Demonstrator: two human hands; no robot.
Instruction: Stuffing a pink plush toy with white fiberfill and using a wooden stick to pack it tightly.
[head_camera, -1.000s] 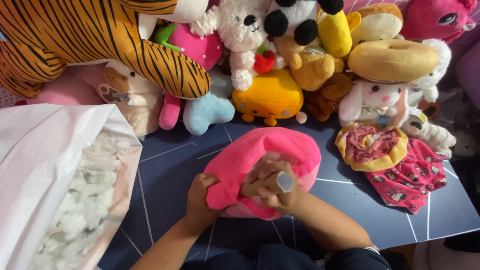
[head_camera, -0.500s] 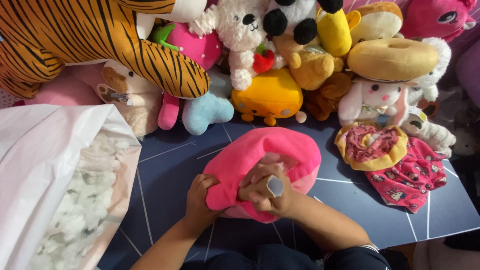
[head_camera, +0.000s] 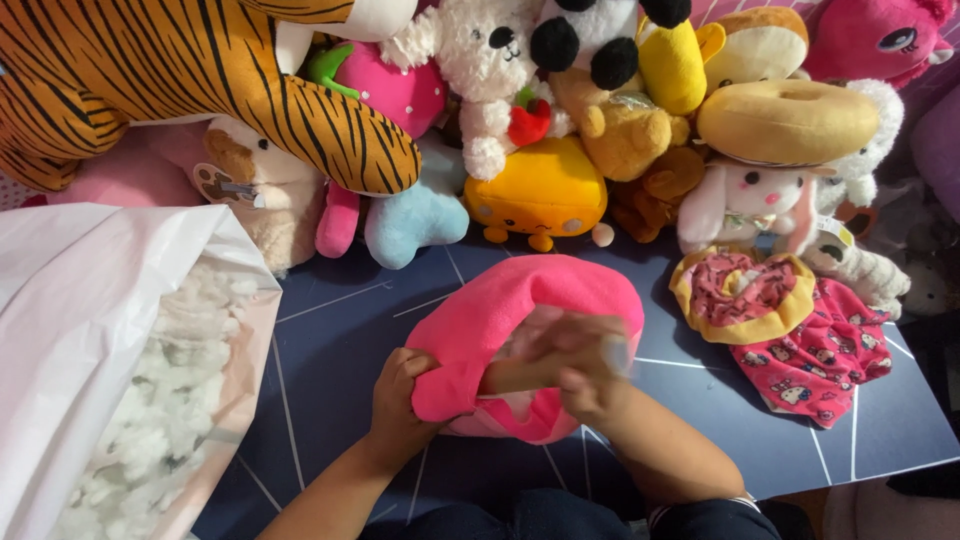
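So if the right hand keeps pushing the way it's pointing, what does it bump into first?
The right hand points left into the opening of the pink plush cover, so it would probably meet the cover's inside first. The hand is blurred, so this is a guess.

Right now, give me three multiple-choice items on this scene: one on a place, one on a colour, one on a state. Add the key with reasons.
1. Where does the bag of white stuffing lie from the person's view?
A. far right
B. left
C. behind the toys

2. What colour is the plush cover that the hands work on?
A. pink
B. green
C. black

3. What is the left hand doing?
A. lying flat on the table
B. reaching into the bag
C. gripping the cover's edge

Key: 1 B, the open bag fills the left side beside the dark table. 2 A, the cover is bright pink all over. 3 C, its fingers are closed on a fold of the cover, while the right hand is blurred at the cover's opening.
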